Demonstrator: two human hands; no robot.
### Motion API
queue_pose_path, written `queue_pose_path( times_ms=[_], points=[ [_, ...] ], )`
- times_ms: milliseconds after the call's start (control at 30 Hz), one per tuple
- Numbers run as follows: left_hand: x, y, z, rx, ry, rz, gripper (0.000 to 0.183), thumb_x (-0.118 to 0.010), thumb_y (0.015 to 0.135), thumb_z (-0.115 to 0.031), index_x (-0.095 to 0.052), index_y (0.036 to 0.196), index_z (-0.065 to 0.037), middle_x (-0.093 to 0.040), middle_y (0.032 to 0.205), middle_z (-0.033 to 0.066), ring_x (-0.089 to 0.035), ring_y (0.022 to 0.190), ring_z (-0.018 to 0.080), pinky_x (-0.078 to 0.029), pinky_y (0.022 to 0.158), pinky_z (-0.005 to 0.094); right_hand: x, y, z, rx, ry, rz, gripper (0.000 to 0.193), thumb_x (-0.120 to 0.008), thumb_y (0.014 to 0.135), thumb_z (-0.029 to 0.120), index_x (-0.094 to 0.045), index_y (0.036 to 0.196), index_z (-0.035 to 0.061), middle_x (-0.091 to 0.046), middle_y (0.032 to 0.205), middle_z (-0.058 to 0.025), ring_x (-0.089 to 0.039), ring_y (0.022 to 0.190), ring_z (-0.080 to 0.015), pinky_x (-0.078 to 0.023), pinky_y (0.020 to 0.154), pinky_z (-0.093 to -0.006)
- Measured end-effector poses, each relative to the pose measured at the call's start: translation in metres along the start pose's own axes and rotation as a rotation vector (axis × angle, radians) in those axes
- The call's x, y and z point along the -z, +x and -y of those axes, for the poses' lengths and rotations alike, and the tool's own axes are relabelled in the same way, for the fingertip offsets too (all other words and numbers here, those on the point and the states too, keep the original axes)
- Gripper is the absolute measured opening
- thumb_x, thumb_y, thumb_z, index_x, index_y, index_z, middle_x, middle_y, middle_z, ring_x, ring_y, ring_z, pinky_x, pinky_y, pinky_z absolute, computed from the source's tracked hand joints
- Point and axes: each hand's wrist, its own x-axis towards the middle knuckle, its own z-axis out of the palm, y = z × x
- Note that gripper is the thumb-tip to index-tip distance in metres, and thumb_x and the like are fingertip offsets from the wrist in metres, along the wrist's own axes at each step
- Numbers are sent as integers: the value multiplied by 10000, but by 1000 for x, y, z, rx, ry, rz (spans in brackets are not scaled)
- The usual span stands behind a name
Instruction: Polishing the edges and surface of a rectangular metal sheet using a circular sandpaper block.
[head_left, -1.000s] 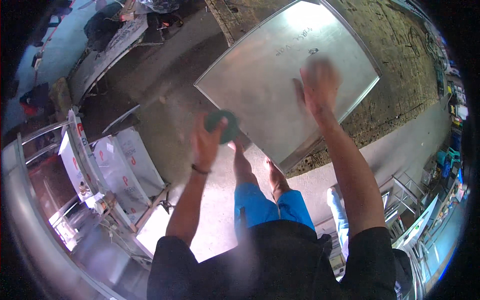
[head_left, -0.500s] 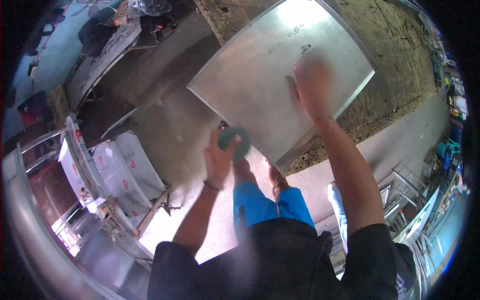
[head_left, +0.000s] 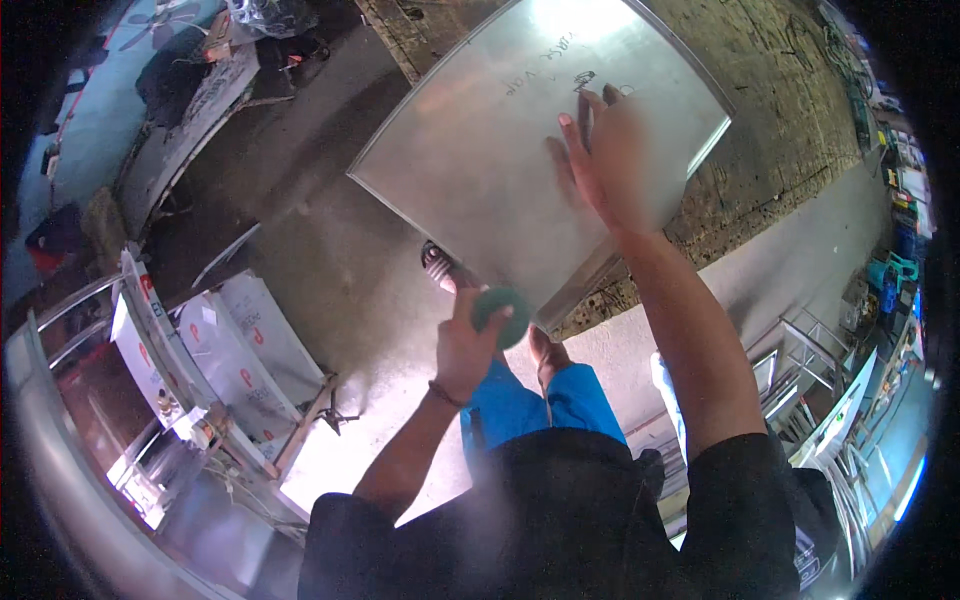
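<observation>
A large square sheet of shiny metal (head_left: 480,150) stands tilted in front of me, with dark marker scribbles near its top. My right hand (head_left: 610,160) lies flat against its upper right part, fingers spread. My left hand (head_left: 470,345) grips a round green abrasive pad (head_left: 502,312) at the sheet's lower edge. Below the pad I see my bare feet and blue trousers (head_left: 530,405) on the concrete floor.
A steel cabinet frame with white panels (head_left: 215,350) stands at the left. A rough brick wall (head_left: 780,130) runs behind the sheet. Steel racks (head_left: 800,360) stand at the right, and a curved bench with clutter (head_left: 200,90) at the upper left.
My left hand carried the green pad to the right, to the sheet's lower edge. My right hand stayed pressed on the sheet, which looks larger in view.
</observation>
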Motion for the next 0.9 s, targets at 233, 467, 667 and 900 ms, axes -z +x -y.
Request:
queue_pose_path(
  times_ms=[233, 467, 667, 900],
  points=[
    [1, 9, 0, 21, 4, -121, 408, -752, 945, -347, -614, 1165, -33, -753, 1000, 196, -751, 943, 334, -588, 806, 435, 2, -1, -3, 13, 20, -4, 534, -557, 1014, 514, -544, 1375, 121, -445, 1504, -198, -367, 1422, -384, -255, 1201, -553],
    [-36, -36, 6, -23, 113, -4, 449, -770, 934, -382, -595, 1172, -43, -749, 956, 203, -756, 922, 314, -582, 808, 432, -4, -1, -2, 29, 17, -44, 539, -563, 1008, 524, -545, 1366, 121, -444, 1502, -197, -368, 1421, -383, -252, 1198, -563],
    [-28, -24, -8, 120, -49, -168, 409, -789, 927, -309, -602, 1140, -15, -740, 980, 208, -744, 888, 296, -585, 782, 418, -3, 1, -3, 29, 3, -50, 546, -572, 1001, 525, -541, 1357, 113, -446, 1492, -210, -377, 1415, -381, -251, 1199, -565],
    [-25, -24, -9, 114, -97, -194, 452, -810, 905, -339, -608, 1159, -25, -739, 981, 202, -753, 915, 326, -580, 779, 427, -3, 0, -5, 25, 19, -45, 552, -555, 1002, 537, -517, 1365, 122, -453, 1486, -196, -376, 1418, -376, -248, 1200, -576]
  ],
)
